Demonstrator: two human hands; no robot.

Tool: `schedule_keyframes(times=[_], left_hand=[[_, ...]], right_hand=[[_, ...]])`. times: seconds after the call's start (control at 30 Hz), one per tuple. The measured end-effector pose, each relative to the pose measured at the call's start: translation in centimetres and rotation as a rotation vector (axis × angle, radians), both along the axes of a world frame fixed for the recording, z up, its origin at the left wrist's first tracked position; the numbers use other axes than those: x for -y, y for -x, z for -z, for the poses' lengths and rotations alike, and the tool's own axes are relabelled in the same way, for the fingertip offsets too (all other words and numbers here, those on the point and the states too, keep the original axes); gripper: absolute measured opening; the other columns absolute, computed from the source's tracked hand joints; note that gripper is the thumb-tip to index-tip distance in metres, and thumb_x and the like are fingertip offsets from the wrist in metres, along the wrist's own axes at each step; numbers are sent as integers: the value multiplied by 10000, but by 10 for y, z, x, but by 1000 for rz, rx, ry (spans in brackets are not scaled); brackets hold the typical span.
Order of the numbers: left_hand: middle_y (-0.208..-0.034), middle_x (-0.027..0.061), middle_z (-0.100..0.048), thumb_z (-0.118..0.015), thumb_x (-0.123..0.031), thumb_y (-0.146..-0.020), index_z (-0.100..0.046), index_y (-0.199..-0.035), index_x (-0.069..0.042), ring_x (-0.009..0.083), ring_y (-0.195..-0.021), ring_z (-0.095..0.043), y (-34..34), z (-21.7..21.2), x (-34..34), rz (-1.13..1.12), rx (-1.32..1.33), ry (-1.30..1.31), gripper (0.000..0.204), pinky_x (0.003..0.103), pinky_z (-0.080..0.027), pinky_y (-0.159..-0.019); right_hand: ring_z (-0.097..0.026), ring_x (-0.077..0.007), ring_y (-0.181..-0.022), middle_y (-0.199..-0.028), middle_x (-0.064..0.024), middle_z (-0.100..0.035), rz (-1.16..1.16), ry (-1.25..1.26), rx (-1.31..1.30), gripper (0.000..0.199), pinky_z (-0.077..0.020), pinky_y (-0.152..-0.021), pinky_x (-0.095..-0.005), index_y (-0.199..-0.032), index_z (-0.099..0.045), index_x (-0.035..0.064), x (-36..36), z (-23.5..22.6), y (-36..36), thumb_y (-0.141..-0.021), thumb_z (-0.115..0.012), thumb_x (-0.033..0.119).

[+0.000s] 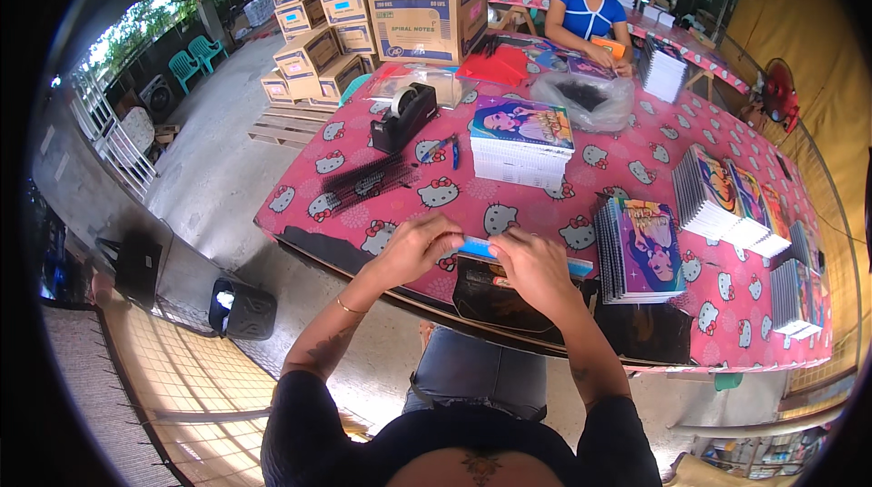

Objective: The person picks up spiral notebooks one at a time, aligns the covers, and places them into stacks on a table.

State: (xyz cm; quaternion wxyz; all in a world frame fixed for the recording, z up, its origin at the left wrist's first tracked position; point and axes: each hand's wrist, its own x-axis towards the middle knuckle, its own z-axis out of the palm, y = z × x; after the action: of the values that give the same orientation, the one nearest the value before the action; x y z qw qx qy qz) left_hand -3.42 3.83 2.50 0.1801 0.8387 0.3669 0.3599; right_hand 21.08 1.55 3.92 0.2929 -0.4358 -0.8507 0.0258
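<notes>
My left hand (420, 249) and my right hand (538, 271) both pinch a thin notebook (478, 247) near the table's front edge. It is seen almost edge-on, showing as a narrow blue strip, and its far right end pokes out past my right hand. Fingers cover much of it, so I cannot tell whether a coil is on it. Just ahead stands a stack of notebooks (522, 155) with a colourful illustrated cover on top. To the right of my right hand lies a pile of notebooks with dark coils (641, 251). Loose black spiral coils (365, 183) lie ahead of my left hand.
A black tape dispenser (404, 118) and a blue-handled tool (455, 153) are on the pink patterned table (500, 217). More notebook piles (718, 201) line the right side. Across the table sits a person (589, 19) beside a plastic bag (581, 104). Cardboard boxes (427, 19) are stacked behind.
</notes>
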Motion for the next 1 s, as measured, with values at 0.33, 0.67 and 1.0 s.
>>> schedule_keyframes(times=[0.33, 0.67, 1.0], left_hand=[[-1488, 215, -454, -515, -517, -992, -455, -1466, 7, 393, -1456, -336, -52, 28, 35, -529, -475, -426, 709, 646, -221, -1135], [-1245, 181, -586, -507, -495, -1010, -564, -1265, -30, 384, -1070, -574, -20, -2, 9, -190, -233, -53, 533, 609, -367, -959], [-1337, 246, -564, -481, -445, -1029, -529, -1344, 40, 422, -1263, -520, -45, 30, 18, -428, -364, -370, 580, 647, -208, -1130]], right_hand=[[-682, -302, -686, -813, -62, -664, 6, 6, -30, 96, -531, -619, -431, -923, -672, 107, -4, 1, -1, -938, -638, 196], [-683, -302, -683, -807, -62, -660, -27, -13, -39, 81, -528, -604, -431, -915, -666, 114, -5, 1, -5, -933, -642, 189], [-687, -301, -686, -795, -68, -664, -8, -21, -60, 115, -533, -612, -444, -918, -665, 117, -11, 12, -3, -956, -609, 210]])
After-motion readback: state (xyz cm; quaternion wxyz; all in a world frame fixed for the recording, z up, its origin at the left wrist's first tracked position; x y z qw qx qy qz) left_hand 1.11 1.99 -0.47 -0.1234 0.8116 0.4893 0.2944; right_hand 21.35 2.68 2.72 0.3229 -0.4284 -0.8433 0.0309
